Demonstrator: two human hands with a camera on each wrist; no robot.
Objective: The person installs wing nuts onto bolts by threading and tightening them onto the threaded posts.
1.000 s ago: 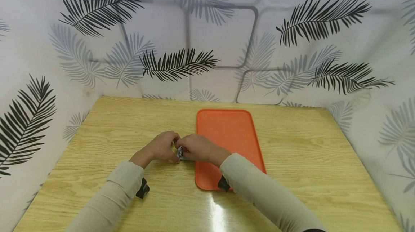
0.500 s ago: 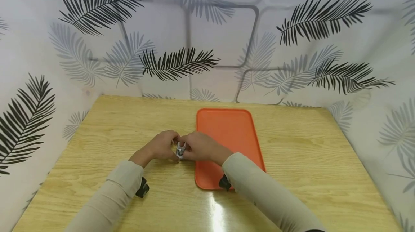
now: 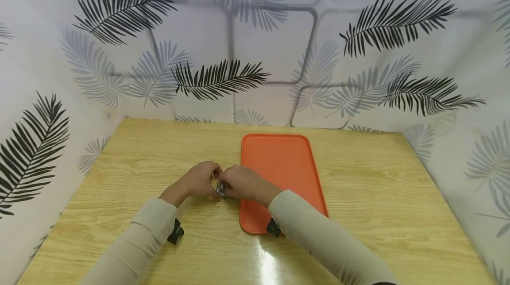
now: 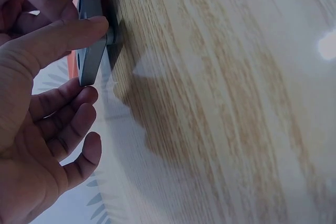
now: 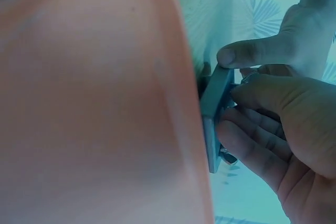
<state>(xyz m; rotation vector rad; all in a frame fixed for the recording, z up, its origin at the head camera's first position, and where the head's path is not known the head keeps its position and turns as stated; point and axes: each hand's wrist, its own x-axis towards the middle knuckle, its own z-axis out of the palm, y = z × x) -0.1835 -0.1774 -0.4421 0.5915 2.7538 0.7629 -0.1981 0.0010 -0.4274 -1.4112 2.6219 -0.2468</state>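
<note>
A small grey plate with shiny metal parts on top lies between both hands, just left of the orange tray. My left hand holds its edges between thumb and fingers; in the left wrist view the thumb presses the near edge. From the other side my right hand reaches over it, with thumb and forefinger pinching a small metal part on its upper face. Fingers hide most of that part, so its kind is unclear. In the right wrist view another small metal piece juts from the grey plate.
The orange tray lies on the wood-grain table, under the right forearm. Behind the table hangs a pale wall covering with a leaf print. A black wrist device sits under the left cuff.
My right fingers spread around the metal part half a second ago, baring more of the plate, and have closed in again with the wrist slightly turned. My left hand stays put.
</note>
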